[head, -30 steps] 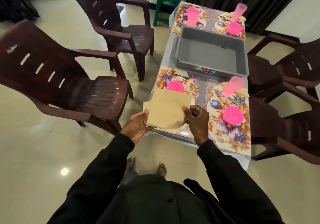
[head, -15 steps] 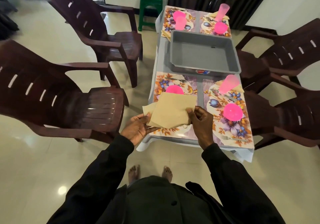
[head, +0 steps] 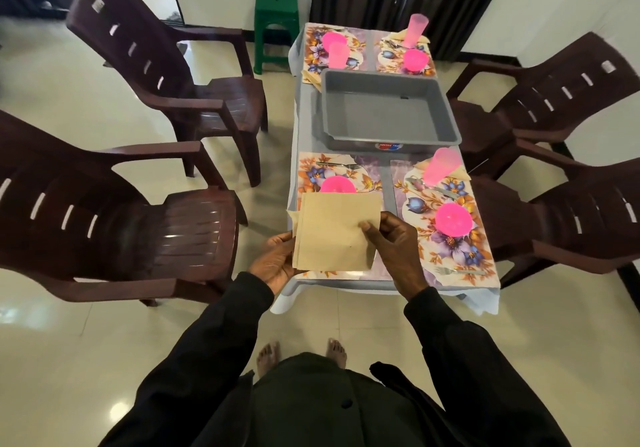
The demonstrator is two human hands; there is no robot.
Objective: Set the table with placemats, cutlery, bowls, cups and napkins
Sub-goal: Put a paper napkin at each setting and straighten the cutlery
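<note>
Both hands are holding the tan napkin (head: 332,235) just below the frame's centre, over the near-left placemat (head: 308,174); my left hand (head: 273,263) is gripping its left edge; my right hand (head: 394,246) is pinching the right edge; it is looking light, limp and layered, so I am judging a gentle edge pinch best.

My desk (head: 385,183), under a pale cloth (head: 282,303), carries a grey tub (head: 381,111) mid-length, between two near placemats (head: 446,256) and two far placemats (head: 362,40).
</note>
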